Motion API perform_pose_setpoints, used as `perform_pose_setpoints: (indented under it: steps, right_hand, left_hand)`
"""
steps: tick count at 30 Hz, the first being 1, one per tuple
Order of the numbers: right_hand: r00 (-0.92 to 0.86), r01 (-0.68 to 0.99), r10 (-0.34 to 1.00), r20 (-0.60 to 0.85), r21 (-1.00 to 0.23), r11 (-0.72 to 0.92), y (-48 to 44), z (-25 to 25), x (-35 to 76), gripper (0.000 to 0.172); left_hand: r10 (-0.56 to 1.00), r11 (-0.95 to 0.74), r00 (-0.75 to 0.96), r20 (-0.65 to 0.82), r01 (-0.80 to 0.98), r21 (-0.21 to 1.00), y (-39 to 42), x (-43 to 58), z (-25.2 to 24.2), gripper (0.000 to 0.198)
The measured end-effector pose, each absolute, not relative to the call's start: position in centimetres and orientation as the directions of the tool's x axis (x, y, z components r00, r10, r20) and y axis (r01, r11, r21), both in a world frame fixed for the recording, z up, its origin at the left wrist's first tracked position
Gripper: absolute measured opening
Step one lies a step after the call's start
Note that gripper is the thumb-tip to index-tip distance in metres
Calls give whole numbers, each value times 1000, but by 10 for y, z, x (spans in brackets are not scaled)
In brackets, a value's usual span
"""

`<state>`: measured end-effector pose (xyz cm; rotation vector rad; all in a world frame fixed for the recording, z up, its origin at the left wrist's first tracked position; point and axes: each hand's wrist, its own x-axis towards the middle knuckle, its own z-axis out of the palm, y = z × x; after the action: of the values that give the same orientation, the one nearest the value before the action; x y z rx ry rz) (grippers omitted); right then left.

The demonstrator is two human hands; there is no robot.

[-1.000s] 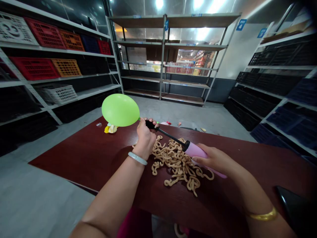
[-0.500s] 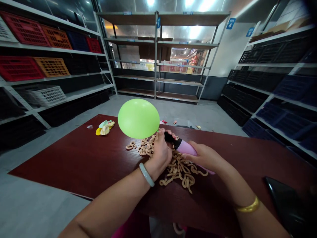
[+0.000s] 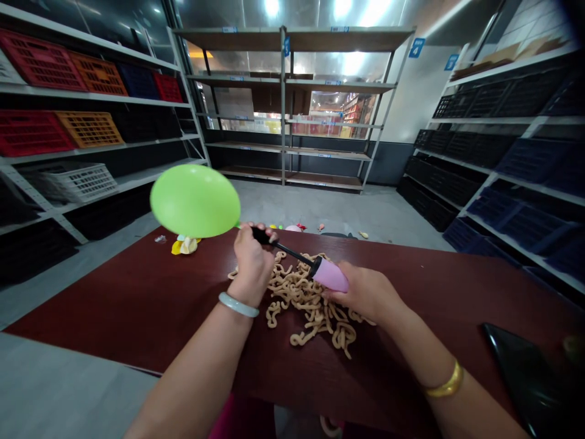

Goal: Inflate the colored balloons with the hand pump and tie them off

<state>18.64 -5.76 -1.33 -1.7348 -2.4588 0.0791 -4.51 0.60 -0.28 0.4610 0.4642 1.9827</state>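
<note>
A hand pump with a pink barrel (image 3: 331,275) and black ends stretches between my hands, its dark rod drawn out. My left hand (image 3: 253,259) is closed around the pump's black end, close to the neck of an inflated green balloon (image 3: 195,200). Whether the fingers also pinch the balloon's neck is hidden. My right hand (image 3: 365,289) wraps around the pink barrel. Beneath the pump lies a pile of tan, curly, worm-like pieces (image 3: 304,292) on the dark red table (image 3: 192,323).
Limp yellow and pale balloons (image 3: 186,245) lie at the table's far left. A black flat device (image 3: 516,372) rests at the right edge. Small coloured bits (image 3: 363,235) are on the floor beyond. Shelves with crates (image 3: 91,130) stand left and right, a rack (image 3: 283,110) behind.
My left hand has moved left, away from the right hand, carrying the balloon with it. The pump's rod now shows between its black end and the pink barrel.
</note>
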Motion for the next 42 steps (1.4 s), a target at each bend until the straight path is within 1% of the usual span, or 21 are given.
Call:
perform_pose_setpoints:
  steps: [2,4,7,9,11,15,19,22,25,27,29,32,35,38,42]
  right_hand:
    - [-313,948,943,110,-26,318,-58,-11,190,49]
    - [-301,953,942,147,40,299,-57,-9,196,47]
    - [-259,965,938,232,98,243,-53,-9,204,38]
    - [-220,974,932,290,115,195,-52,-9,207,32]
    - [-209,977,925,319,107,184,-52,-11,206,32]
    - [-239,971,921,308,53,234,-56,-14,194,35]
    - [-221,973,926,306,7,230,-62,-15,181,32]
    - [-194,977,935,298,-26,211,-64,-15,174,31]
    - [-192,973,936,297,-63,220,-63,-16,171,34]
    - [-196,971,940,279,-77,225,-61,-18,171,38]
    - [-203,971,946,252,-75,228,-58,-18,174,40]
    - [-209,971,949,235,-64,229,-55,-18,181,40]
    - [-213,971,947,239,-60,233,-54,-17,186,39]
    - [-222,970,944,244,-42,240,-55,-17,190,38]
    - [-227,970,942,249,-24,240,-55,-20,193,37]
  left_hand:
    - [876,-459,-469,114,-737,495,10,-60,4,22]
    - [868,-475,-480,123,-735,485,10,-63,7,21]
    - [881,-461,-452,141,-754,467,6,-48,5,19]
    - [890,-446,-433,142,-769,458,1,-30,-1,21]
    - [901,-425,-410,140,-780,460,-5,-12,-9,21]
    - [929,-361,-351,117,-793,491,-21,21,-22,21]
    - [953,-295,-287,98,-806,513,-35,46,-26,22]
    - [957,-284,-269,106,-804,522,-38,50,-24,23]
    - [962,-270,-248,115,-788,554,-31,41,-19,24]
    - [954,-299,-260,151,-764,571,-22,26,-14,23]
    - [930,-366,-313,193,-732,575,-11,8,-8,20]
    - [893,-437,-405,195,-685,583,5,-24,0,15]
    - [869,-476,-461,183,-672,567,14,-46,5,18]
    - [870,-472,-463,169,-686,553,16,-49,4,22]
    - [903,-417,-397,162,-724,550,8,-26,-6,21]
